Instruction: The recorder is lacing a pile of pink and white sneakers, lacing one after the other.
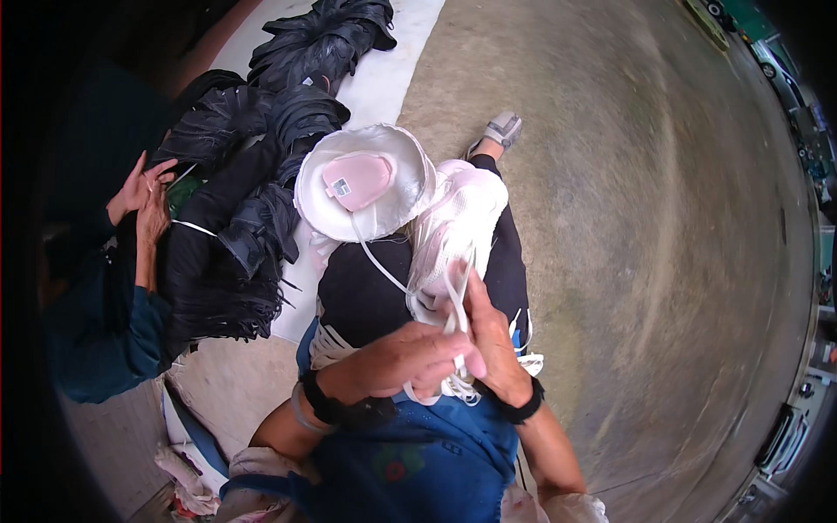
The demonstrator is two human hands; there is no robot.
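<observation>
Well, the white shoe piece [460,209] lies on my lap [359,283], just ahead of my hands, its long axis running away from me. My right hand [494,336] is nearer, beside its near end; whether it grips, I cannot tell. My left hand [414,353] is closed on the white lace [459,309]. Ahead, a white bowl-like piece [316,209] holds a pink pad [364,177]. Leftward, black shoe pieces [228,122] lie heaped on a pale surface [384,83].
</observation>
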